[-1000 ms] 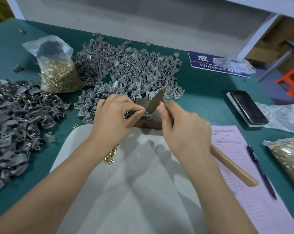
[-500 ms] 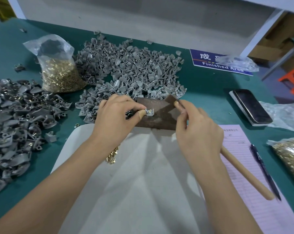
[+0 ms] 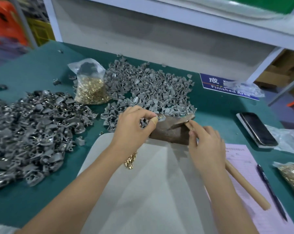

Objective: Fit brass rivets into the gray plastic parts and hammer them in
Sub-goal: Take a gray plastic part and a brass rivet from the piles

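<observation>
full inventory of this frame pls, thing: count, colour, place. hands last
gray plastic parts: one big heap, light gray, far centre of table
darker parts heap: one heap, dark gray with metal glints, table left
rivet bag: 1, clear with brass rivets, between the heaps
second rivet bag: 1, clear, brass contents, right edge
loose rivets: small cluster, brass, on white sheet under left wrist
metal block: 1, brown, table centre
hammer: 1, wooden handle, head resting on block
white sheet: 1, near centre
pink form: 1, right
pen: 1, dark, on form
phone: 1, black, right
sign: 1, blue, far right
left hand: pinches part on block
right hand: grips hammer
</observation>
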Action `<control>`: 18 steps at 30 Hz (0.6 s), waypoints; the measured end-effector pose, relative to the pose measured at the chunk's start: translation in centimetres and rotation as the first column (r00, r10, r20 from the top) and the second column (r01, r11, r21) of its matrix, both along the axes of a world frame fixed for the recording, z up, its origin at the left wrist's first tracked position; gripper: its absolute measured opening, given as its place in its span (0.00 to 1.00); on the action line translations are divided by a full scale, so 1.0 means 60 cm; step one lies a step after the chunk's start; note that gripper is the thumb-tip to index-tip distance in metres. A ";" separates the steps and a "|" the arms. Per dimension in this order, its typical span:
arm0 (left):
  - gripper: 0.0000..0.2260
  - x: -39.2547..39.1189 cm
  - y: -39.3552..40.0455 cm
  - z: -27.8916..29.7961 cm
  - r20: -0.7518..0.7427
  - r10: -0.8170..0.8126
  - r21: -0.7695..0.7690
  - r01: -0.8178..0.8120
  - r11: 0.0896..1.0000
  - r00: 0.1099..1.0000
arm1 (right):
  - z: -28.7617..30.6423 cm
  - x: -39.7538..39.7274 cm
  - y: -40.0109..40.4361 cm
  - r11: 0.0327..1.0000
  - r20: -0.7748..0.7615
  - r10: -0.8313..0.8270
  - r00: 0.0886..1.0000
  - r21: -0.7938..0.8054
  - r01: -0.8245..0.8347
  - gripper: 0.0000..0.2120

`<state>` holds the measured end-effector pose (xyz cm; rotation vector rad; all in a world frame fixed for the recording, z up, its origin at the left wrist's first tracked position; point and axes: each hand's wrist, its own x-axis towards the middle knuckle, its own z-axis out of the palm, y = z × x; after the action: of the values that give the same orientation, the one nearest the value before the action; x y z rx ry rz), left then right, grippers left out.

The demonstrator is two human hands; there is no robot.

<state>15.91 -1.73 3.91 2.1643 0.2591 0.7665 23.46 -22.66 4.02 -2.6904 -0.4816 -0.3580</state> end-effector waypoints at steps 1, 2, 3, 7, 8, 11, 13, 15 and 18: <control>0.03 -0.009 0.003 0.005 0.027 0.008 -0.015 -0.007 1.000 1.000 | -0.001 -0.005 0.004 0.999 0.022 -0.030 0.999 -0.011 0.030 0.17; 0.04 -0.020 0.007 0.009 0.048 0.021 -0.021 -0.020 1.000 0.999 | -0.001 -0.011 0.009 0.998 0.063 -0.055 0.996 -0.003 0.056 0.16; 0.05 -0.032 0.013 0.012 0.062 0.031 -0.024 -0.030 0.999 0.998 | 0.001 -0.017 0.015 0.998 0.119 -0.060 0.991 0.028 0.057 0.14; 0.02 -0.088 0.038 0.015 0.085 0.055 -0.018 -0.054 0.998 0.995 | 0.020 -0.051 0.063 0.911 0.216 0.251 0.944 0.278 -0.305 0.09; 0.02 -0.103 0.045 0.015 0.083 0.062 -0.006 -0.062 0.998 0.995 | 0.024 -0.064 0.083 0.833 0.143 0.365 0.920 0.392 -0.391 0.09; 0.02 -0.161 0.069 0.013 0.083 0.100 0.055 -0.105 0.993 0.992 | 0.028 -0.116 0.147 0.658 -0.026 0.600 0.799 0.585 -0.475 0.10; 0.03 -0.205 0.090 0.009 0.053 0.157 0.114 -0.162 0.980 0.986 | 0.020 -0.145 0.184 0.630 -0.062 0.667 0.743 0.581 -0.516 0.09; 0.04 -0.248 0.113 0.004 -0.007 0.223 0.147 -0.220 0.964 0.975 | 0.012 -0.168 0.220 0.614 -0.105 0.718 0.688 0.561 -0.554 0.08; 0.05 -0.295 0.147 -0.005 -0.042 0.311 0.198 -0.297 0.934 0.949 | 0.004 -0.196 0.273 0.602 -0.167 0.761 0.628 0.544 -0.585 0.10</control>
<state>-1.79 7.06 3.58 2.3664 0.5926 0.9174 11.73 -6.31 4.26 -1.8476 -1.1117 0.2706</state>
